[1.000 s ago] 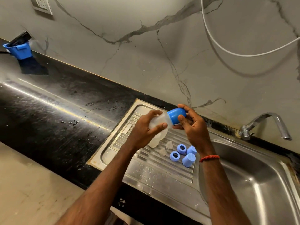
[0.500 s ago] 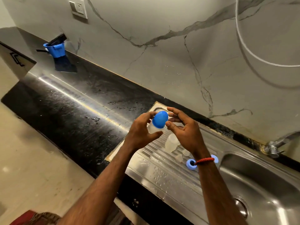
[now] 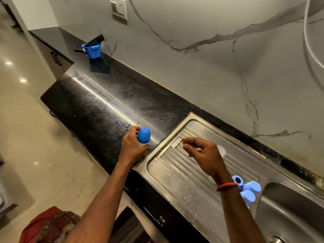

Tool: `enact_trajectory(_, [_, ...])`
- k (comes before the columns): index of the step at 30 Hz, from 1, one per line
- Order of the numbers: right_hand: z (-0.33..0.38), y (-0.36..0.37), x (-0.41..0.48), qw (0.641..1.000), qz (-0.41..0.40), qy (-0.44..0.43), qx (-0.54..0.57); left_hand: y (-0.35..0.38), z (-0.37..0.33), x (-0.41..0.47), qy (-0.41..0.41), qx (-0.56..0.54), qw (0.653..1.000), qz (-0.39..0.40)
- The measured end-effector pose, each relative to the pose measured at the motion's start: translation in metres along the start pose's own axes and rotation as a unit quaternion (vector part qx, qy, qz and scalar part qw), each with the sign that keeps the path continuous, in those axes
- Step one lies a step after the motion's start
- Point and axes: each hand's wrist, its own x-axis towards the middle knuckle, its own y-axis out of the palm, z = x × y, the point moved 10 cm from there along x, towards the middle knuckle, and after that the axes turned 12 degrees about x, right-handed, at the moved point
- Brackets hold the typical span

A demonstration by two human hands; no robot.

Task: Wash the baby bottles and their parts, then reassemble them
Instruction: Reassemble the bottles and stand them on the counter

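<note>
Head camera: a grey marble-patterned wall (image 3: pixel 192 67) with dark veins fills the upper picture, carrying a white switch-and-socket plate (image 3: pixel 119 8) and, at the right edge, a loop of white hose (image 3: pixel 313 55). Below it a glossy black counter (image 3: pixel 98 106), spotted with water drops, runs diagonally above a beige tiled floor (image 3: pixel 35 137). A dark mark on the cabinet panel (image 3: pixel 57 58) at the counter's far end is too unclear to read. A steel sink (image 3: pixel 175 181) is set into the counter, its ribbed draining board wet, the basin (image 3: pixel 289 207) at the lower right. A blue tub (image 3: pixel 93 50) holding dark tools stands at the back against the wall. The left hand (image 3: pixel 132 148) grips a baby bottle (image 3: pixel 144 135) with a blue cap, upright over the counter just beside the sink's left edge; whether its base touches the counter cannot be told. The right hand (image 3: pixel 203 155) hangs over the draining board, fingers loosely curled, grasping nothing, a red thread (image 3: pixel 227 186) round its wrist. A clear bottle (image 3: pixel 221 150) shows partly behind it. A blue ring (image 3: pixel 237 180) and blue caps (image 3: pixel 250 190) lie clustered near the basin.
</note>
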Motion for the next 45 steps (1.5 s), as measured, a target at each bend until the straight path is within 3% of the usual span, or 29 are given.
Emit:
enact_trajectory(4, [-0.010,0.004,-0.003,1.000,0.006,0.005,-0.003,-0.008,0.023,0.000,-0.043,-0.001,0.999,-0.019])
enact_trajectory(18, [-0.018,0.002,-0.007,1.000,0.010,0.003,-0.007,-0.001,0.038,-0.008,-0.062,0.002,0.998,0.005])
enact_trajectory(21, [-0.014,-0.002,-0.009,1.000,0.005,-0.001,-0.003,-0.010,0.030,-0.012,-0.054,0.060,0.997,-0.016])
enact_trajectory(25, [-0.008,-0.023,-0.016,1.000,-0.017,-0.015,-0.006,-0.023,-0.015,-0.009,0.047,0.123,0.989,-0.065])
enact_trajectory(32, [0.003,-0.084,-0.035,0.994,-0.107,-0.031,-0.004,0.000,-0.108,-0.011,0.223,0.043,0.969,-0.101])
enact_trajectory(41, [-0.013,-0.142,-0.076,0.979,-0.204,0.011,0.016,0.072,-0.179,-0.045,0.365,-0.014,0.931,-0.020])
enact_trajectory(45, [-0.035,-0.144,-0.085,0.974,-0.219,0.052,-0.017,0.103,-0.199,-0.069,0.408,-0.007,0.911,0.068])
